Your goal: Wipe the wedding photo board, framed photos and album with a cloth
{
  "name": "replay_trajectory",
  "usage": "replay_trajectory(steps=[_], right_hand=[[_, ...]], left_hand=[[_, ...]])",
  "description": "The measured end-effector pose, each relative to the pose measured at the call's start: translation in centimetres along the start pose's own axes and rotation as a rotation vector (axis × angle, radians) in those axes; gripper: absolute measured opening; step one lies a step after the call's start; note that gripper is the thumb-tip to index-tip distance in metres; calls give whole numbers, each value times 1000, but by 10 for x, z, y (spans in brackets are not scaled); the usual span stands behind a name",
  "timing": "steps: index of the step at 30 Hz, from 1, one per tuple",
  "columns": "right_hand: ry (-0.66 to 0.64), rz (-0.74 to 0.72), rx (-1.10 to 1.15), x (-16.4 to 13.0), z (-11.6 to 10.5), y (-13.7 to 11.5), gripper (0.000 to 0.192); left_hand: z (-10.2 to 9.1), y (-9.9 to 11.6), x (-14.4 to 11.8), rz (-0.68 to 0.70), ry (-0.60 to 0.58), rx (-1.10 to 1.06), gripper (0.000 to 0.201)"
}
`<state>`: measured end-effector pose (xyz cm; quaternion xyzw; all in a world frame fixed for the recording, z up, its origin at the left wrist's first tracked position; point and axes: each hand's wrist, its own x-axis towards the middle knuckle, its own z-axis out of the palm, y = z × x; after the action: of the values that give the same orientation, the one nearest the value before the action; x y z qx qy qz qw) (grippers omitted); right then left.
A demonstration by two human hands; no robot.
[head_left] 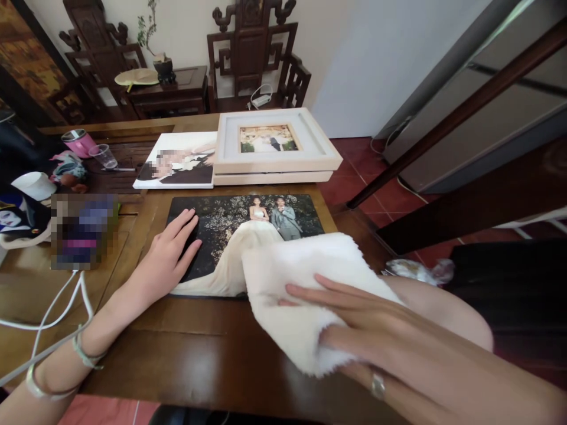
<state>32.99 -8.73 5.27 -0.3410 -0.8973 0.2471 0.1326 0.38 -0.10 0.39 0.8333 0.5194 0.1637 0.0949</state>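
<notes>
A large dark photo print (239, 227) showing a couple lies flat on the wooden table (195, 348). My left hand (170, 254) rests flat on the print's left edge, fingers spread, holding nothing. My right hand (358, 330) lies with its fingers extended on a fluffy white cloth (292, 283), which covers the print's lower right corner. A ring shows on one finger of the right hand.
Behind the print lie a white-bordered photo canvas (177, 160) and stacked white picture frames (274, 144). At the left stand a pink cup (80, 143), a clear plastic cup (104, 156), a white cup (34, 185) and white cables (57, 313). Carved wooden chairs (252, 53) stand at the back.
</notes>
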Motion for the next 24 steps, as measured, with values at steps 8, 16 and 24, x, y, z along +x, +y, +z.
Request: replay_trajectory(steps=[8,16,24], right_hand=[[121,-28,-94,71,-5,40,25],[190,1,-95,71,21,20,25],[-19,-144,19,57,22,-8,20]], left_hand=[[0,-1,-3,4,-1,-19,50],[2,0,-4,21,24,-17,50],[0,3,-2,-1,-9,7,51]])
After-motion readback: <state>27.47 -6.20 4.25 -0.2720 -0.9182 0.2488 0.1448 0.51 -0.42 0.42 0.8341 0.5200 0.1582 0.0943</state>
